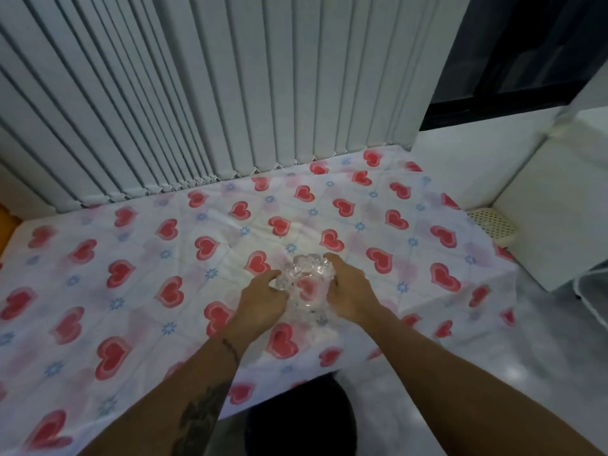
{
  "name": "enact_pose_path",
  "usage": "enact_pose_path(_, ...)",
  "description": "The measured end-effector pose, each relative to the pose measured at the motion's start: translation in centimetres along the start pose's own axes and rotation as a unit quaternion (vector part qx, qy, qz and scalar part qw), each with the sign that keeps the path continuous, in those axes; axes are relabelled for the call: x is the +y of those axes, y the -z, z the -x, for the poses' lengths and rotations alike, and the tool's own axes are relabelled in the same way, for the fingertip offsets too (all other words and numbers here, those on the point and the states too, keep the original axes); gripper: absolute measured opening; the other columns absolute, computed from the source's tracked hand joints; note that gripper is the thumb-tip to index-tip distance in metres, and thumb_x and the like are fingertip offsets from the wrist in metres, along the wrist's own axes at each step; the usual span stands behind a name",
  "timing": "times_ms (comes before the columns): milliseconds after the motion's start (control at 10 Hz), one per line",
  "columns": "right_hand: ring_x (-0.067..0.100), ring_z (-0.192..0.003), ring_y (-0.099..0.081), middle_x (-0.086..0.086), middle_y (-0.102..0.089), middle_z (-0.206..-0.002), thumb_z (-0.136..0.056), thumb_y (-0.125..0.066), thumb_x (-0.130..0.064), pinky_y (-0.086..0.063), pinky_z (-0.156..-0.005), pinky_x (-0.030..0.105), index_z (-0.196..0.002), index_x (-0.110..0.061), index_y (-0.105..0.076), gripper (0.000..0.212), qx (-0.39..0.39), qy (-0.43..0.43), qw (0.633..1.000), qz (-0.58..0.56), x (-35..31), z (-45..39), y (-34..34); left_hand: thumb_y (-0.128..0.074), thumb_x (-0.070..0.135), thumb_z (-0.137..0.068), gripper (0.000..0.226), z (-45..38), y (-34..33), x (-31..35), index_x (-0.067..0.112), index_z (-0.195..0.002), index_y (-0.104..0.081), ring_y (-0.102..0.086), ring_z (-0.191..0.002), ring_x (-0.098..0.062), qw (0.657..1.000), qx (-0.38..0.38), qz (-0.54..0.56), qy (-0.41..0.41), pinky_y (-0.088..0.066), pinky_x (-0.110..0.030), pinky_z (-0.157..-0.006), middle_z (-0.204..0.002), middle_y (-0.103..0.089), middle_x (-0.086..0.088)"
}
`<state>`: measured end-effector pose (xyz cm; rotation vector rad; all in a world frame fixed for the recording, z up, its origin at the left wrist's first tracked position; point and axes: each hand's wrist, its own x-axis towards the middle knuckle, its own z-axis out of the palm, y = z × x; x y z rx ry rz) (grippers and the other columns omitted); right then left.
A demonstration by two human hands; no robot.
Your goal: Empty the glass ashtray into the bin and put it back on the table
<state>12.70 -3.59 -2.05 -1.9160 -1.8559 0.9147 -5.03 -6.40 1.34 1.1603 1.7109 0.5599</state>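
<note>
A clear cut-glass ashtray [306, 284] sits low over the table [131, 258], which wears a white cloth printed with red hearts. My left hand [260, 301] grips its left rim and my right hand [348, 291] grips its right rim. Whether the ashtray touches the cloth I cannot tell. Through the glass I see only the heart pattern. A dark round bin [299, 419] stands on the floor just below the table's near edge, between my forearms.
Vertical white blinds [197, 93] hang along the table's far edge. A white cabinet [556, 209] stands to the right, with a perforated cream basket [493, 222] beside it. Pale glossy floor [460, 373] lies at the right.
</note>
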Motion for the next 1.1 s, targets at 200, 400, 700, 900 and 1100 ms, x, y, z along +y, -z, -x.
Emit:
enact_pose_path(200,0.040,-0.117,-0.061,0.015,-0.055,-0.137,-0.087,-0.057,-0.012,-0.056,-0.096,0.049,-0.150,-0.037,-0.032,0.072,-0.074,-0.026,0.997,0.005,3.0,-6.2,0.2,-0.055,0.006,-0.088,0.056,-3.9,-4.3,1.7,0.021,-0.142,-0.047,-0.061,-0.068,-0.013,0.997,0.061,0.005,0.050,-0.046,-0.014,-0.044,-0.108,-0.067,-0.011)
enact_pose_path(400,0.042,-0.130,-0.049,0.019,-0.050,-0.139,-0.091,-0.060,-0.022,-0.046,-0.105,0.049,-0.151,-0.032,-0.033,0.067,-0.099,-0.017,0.994,0.049,4.4,-9.0,1.0,-0.057,0.001,-0.088,0.051,-5.6,-6.5,3.6,0.013,-0.138,-0.053,-0.061,-0.063,-0.006,0.995,0.079,0.006,0.067,-0.044,-0.009,-0.036,-0.110,-0.070,-0.011)
enact_pose_path(700,0.044,-0.119,-0.057,0.020,-0.043,-0.137,-0.091,-0.062,-0.020,-0.052,-0.095,0.047,-0.149,-0.027,-0.033,0.065,-0.089,-0.035,0.995,0.042,4.5,-10.1,1.3,-0.052,-0.009,-0.083,0.048,-6.1,-7.4,4.5,0.039,-0.088,-0.049,-0.068,-0.063,-0.023,0.993,0.100,0.020,0.065,-0.059,-0.030,-0.051,-0.080,-0.063,0.002)
enact_pose_path(900,0.043,-0.118,-0.059,0.021,-0.041,-0.144,-0.092,-0.059,-0.019,-0.055,-0.087,0.042,-0.153,-0.028,-0.027,0.069,-0.079,-0.031,0.993,0.077,4.6,-8.9,2.0,-0.053,-0.002,-0.089,0.031,-5.7,-6.8,3.3,0.025,-0.104,-0.060,-0.059,-0.068,-0.004,0.996,0.082,-0.025,0.026,-0.048,-0.010,-0.047,-0.089,-0.062,0.009)
enact_pose_path(1100,0.032,-0.126,-0.045,0.012,-0.046,-0.137,-0.089,-0.058,-0.019,-0.048,-0.099,0.044,-0.141,-0.016,-0.045,0.054,-0.037,0.051,0.982,0.176,1.4,-6.4,4.4,-0.048,0.017,-0.096,0.049,-3.4,-3.3,1.6,0.016,-0.145,-0.042,-0.045,-0.137,-0.027,0.961,0.076,-0.263,-0.029,-0.036,-0.041,-0.114,-0.150,-0.047,-0.005)
